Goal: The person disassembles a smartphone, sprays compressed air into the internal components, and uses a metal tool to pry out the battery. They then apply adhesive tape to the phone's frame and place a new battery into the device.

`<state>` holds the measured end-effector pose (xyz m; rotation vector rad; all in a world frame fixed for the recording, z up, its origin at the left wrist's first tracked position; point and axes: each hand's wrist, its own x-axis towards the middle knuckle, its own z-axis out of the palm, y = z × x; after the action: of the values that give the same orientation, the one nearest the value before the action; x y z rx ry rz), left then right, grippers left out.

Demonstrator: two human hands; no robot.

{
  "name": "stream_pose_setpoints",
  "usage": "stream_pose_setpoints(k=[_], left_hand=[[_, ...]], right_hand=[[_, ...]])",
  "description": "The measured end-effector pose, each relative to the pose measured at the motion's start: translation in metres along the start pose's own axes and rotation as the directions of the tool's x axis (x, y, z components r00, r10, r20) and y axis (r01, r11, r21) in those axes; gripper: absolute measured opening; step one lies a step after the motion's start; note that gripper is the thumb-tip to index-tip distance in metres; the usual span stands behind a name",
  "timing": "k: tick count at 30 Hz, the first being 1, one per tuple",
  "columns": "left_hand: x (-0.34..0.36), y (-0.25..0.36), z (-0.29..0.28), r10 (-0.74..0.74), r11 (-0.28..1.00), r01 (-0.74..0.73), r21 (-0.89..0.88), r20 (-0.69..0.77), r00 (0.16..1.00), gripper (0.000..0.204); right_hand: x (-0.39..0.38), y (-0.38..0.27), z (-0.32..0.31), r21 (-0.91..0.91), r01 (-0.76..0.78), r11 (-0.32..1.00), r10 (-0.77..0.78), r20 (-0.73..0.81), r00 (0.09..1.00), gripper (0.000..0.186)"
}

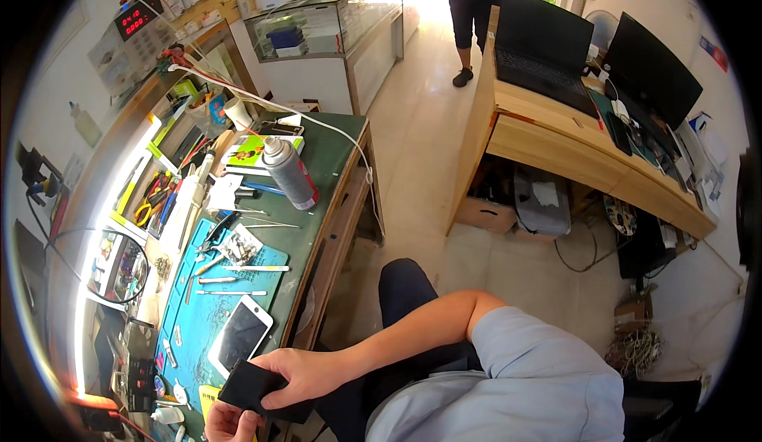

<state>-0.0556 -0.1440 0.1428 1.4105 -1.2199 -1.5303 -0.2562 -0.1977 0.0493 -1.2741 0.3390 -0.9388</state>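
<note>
Held over the front edge of the workbench is a flat black rectangular thing (248,386), perhaps a phone or a case; its kind is not clear. My right hand (305,376) is closed on it from the right, thumb lying across its top face. Just below its lower left corner, my left hand (230,424) has its fingers curled and pinched together; what they hold, if anything, is hidden. A white phone (241,334) with a dark screen lies on the blue repair mat (214,315), close beyond the black thing.
Tweezers (232,293), a bag of small parts (239,245) and pliers (144,213) lie farther up the bench. A spray can (290,173) stands near its right edge. Across the aisle, a wooden desk (556,146) bears a laptop (544,49). A person (470,13) stands at the back.
</note>
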Motion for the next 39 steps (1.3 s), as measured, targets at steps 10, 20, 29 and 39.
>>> stream_pose_setpoints(k=[10,20,29,39], left_hand=[[0.006,-0.006,0.000,0.025,0.999,-0.022,0.047,-0.063,0.998,0.024],[0.008,-0.014,-0.007,0.056,0.997,-0.052,0.060,-0.078,0.995,0.040],[0.011,-0.013,-0.011,0.199,0.968,-0.175,0.180,-0.126,0.972,0.043],[0.013,-0.023,-0.008,0.294,0.951,-0.272,0.147,-0.159,0.942,0.044]], right_hand=[[0.000,0.001,0.001,-0.029,0.041,0.999,-0.041,-0.020,0.999,0.035],[0.000,-0.002,0.002,-0.079,0.079,0.994,-0.082,-0.041,0.996,0.032],[-0.001,-0.010,0.008,-0.269,0.141,0.953,-0.178,-0.121,0.977,0.026],[-0.002,-0.013,0.015,-0.337,0.153,0.929,-0.226,-0.188,0.956,0.024]])
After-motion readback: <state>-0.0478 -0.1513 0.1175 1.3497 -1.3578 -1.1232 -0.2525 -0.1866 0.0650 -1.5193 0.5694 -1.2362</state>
